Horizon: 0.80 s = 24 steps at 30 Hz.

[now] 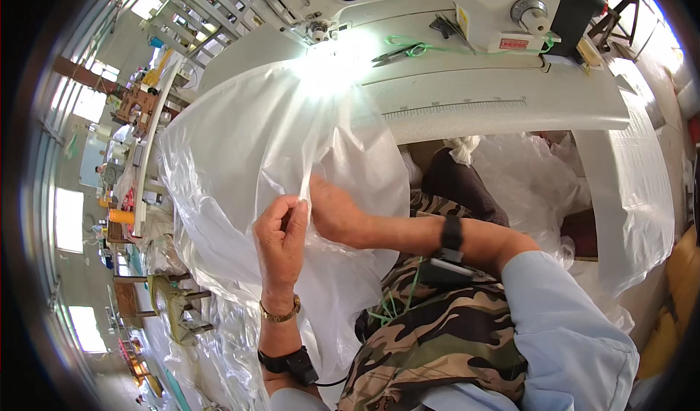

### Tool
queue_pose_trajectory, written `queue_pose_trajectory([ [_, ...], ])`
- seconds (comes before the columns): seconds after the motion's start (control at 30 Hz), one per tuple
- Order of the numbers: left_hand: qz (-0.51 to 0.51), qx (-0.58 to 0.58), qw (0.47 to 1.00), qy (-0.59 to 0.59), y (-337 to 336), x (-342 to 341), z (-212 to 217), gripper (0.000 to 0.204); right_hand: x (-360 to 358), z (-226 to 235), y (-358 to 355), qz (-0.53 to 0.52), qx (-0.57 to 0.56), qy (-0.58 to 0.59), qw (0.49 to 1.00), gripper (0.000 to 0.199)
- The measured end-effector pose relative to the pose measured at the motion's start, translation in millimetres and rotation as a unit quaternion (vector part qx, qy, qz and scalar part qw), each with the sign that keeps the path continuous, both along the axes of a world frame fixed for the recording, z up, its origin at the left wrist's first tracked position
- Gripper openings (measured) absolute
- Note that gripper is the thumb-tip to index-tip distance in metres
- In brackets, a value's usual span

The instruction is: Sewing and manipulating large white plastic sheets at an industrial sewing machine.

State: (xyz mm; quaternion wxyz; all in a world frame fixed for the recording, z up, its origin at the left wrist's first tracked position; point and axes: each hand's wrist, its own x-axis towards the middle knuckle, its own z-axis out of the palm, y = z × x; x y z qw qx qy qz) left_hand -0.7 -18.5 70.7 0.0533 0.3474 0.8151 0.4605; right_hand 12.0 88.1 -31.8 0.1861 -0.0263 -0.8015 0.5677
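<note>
Nearest the camera, at 5 o'clock, sit the person's camouflage trousers (437,338) and one pale blue sleeve (576,331). Two hands work just above them. The left hand (281,236), at 7 o'clock from centre, wears one gold bracelet (279,314) and one black wrist strap (288,361); its fingers (297,214) are pressed together, pinching a raised fold of the clear plastic sheet (248,156). The right hand (332,210), touching the left at its 3 o'clock side, lies partly under the same sheet, so whether its fingers are together or apart cannot be told; its forearm carries one black band (451,237). The sheet spreads from the hands toward 11 o'clock, up onto the white worktop (496,112) and to the needle area of one sewing machine (437,3) at 12 o'clock. One pair of scissors (394,54) on a green cord lies on the worktop beside the machine. More crumpled plastic (525,178) lies at 3 o'clock under the worktop.
</note>
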Motion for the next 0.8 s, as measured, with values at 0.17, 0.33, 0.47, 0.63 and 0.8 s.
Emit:
queue_pose_trajectory([
  [0.17,-0.033,-0.006,0.999,-0.011,2,4,-5,0.015,-8,-30,-14,0.167,-0.058,0.155,0.972,0.014],
  [0.33,-0.025,0.008,0.998,-0.055,-5,4,-17,0.015,45,-30,43,0.082,0.273,0.213,0.935,0.012],
  [0.47,-0.029,0.04,0.996,-0.071,-2,6,-21,0.016,98,-16,82,-0.195,0.25,0.156,0.936,0.024],
  [0.63,-0.032,0.062,0.994,-0.088,5,9,-17,0.017,100,-59,76,-0.243,0.026,-0.065,0.967,0.025],
  [0.8,-0.033,0.085,0.988,-0.122,8,11,-15,0.017,87,-89,67,-0.248,-0.226,-0.061,0.94,0.02],
])
